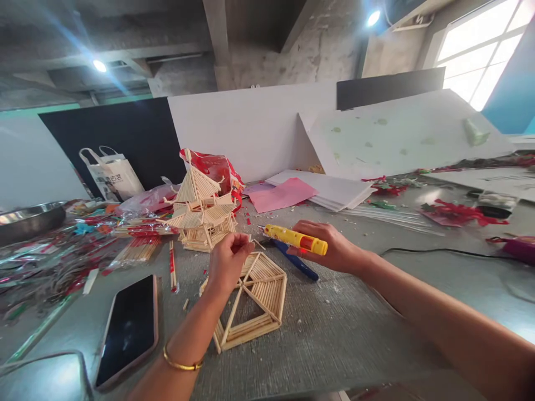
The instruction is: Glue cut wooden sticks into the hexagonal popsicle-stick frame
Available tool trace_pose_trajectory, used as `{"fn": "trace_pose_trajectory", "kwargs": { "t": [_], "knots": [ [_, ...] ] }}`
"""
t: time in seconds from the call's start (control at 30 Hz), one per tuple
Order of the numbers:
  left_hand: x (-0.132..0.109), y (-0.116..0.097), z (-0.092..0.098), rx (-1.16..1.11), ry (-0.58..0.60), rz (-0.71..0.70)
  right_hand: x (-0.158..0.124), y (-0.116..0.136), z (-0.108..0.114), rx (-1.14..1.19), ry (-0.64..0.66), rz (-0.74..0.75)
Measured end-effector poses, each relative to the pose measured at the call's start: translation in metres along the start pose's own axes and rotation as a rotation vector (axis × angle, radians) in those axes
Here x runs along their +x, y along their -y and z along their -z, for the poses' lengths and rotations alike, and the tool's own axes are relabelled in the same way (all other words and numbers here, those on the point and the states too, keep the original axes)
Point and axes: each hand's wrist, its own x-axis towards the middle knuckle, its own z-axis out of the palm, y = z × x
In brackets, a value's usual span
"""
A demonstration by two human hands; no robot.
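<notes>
My right hand (324, 242) is wrapped round a yellow hot glue gun (288, 236), its nozzle pointing left toward my other hand. Fingers pinched, my left hand (229, 262) is over the far left part of a flat hexagonal frame of wooden sticks (267, 320). Whatever lies between those fingertips is too small to make out. Sticks fill some of the frame's triangular sections, while others show the table through them. Behind my left hand stands a small tiered pagoda made of sticks (200, 214). A blue-handled tool (298, 263) lies under the glue gun, its head partly hidden.
A phone (129, 328) lies at the left, near bundled sticks (136, 250) and plastic wrappings. A metal bowl (33, 220) sits at the far left. Pink paper (282, 194) and white sheets (330, 189) lie behind. A black cable (438, 253) crosses the right side.
</notes>
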Motion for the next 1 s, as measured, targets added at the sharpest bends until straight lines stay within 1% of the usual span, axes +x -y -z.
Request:
{"fn": "trace_pose_trajectory", "kwargs": {
  "t": [0.2,0.73,1.0],
  "knots": [
    [-0.001,-0.001,-0.001,-0.033,-0.008,-0.018,-0.002,0.003,-0.002,-0.004,0.04,0.075],
    [-0.004,-0.009,0.002,0.16,-0.062,-0.084,-0.001,0.007,0.0,0.014,0.027,0.099],
    [-0.006,-0.013,0.003,0.256,-0.062,-0.131,-0.001,0.009,0.001,0.004,0.044,0.1]
  ]
}}
